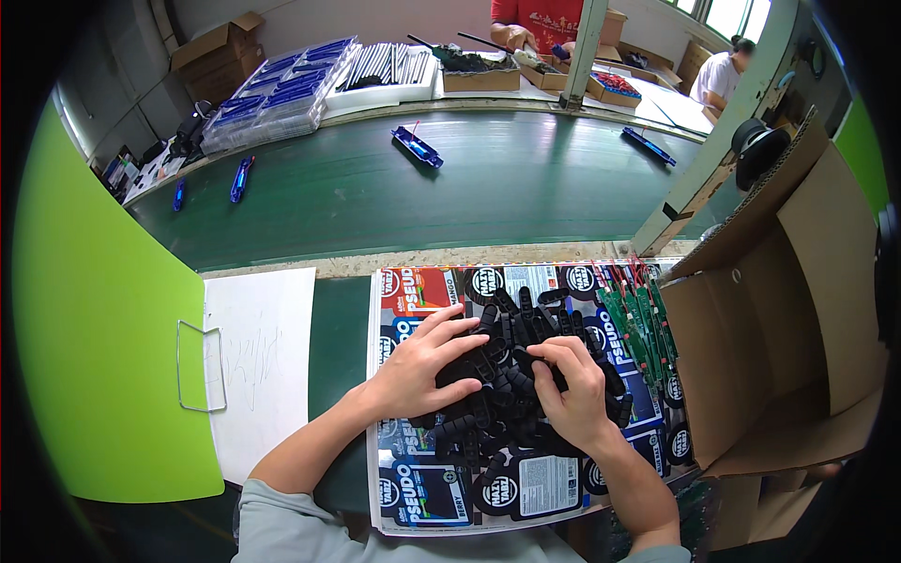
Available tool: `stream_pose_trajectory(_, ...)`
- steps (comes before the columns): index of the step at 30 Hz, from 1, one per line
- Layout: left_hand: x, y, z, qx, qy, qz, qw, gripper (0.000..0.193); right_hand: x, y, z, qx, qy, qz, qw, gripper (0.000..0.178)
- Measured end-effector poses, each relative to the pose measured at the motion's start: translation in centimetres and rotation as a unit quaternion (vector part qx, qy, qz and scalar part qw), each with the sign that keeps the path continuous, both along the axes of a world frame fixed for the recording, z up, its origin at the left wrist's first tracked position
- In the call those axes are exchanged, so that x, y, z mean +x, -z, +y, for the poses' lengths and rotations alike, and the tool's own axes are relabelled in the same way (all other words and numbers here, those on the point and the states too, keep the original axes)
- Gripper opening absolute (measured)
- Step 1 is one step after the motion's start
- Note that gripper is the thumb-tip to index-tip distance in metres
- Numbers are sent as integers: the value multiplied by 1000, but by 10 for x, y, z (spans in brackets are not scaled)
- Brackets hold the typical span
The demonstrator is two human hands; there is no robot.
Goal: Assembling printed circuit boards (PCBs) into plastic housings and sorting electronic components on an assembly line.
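A loose pile of small black oblong pieces with ridged sides (pixel 460 441) lies in front of me on a printed colourful sheet (pixel 427 493). My left hand (pixel 422 361) rests over the pile's left side, fingers spread and holding nothing visible. On the pile's right, my right hand (pixel 574 389) has thumb and forefinger pinched together at what looks like one black piece (pixel 523 359), partly hidden by the fingers. Both hands cover some of the pieces.
Green circuit boards with red wires (pixel 638 324) lie right of the pile, beside an open cardboard box (pixel 751 328). Beyond runs a green conveyor belt (pixel 328 188) carrying several blue housings (pixel 417 146). A white board (pixel 267 366) lies left. Two people are across the belt.
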State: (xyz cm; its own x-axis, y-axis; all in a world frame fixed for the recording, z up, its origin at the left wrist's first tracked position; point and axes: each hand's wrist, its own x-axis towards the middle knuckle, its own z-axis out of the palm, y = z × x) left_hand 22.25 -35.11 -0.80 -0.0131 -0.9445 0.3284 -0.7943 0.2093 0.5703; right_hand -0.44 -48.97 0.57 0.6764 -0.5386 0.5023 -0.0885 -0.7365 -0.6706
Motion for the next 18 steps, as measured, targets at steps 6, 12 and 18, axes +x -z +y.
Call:
stream_pose_trajectory(6,-1,-2,1,-3,7,6,1000,61,0,0,1,-8,2,-3,1000,24)
stream_pose_trajectory(12,-1,-3,2,13,-3,25,1000,61,1,-1,2,-2,-1,-5,1000,23)
stream_pose_trajectory(18,-1,-4,0,9,-1,1,1000,61,1,0,-1,-7,-6,-13,1000,23)
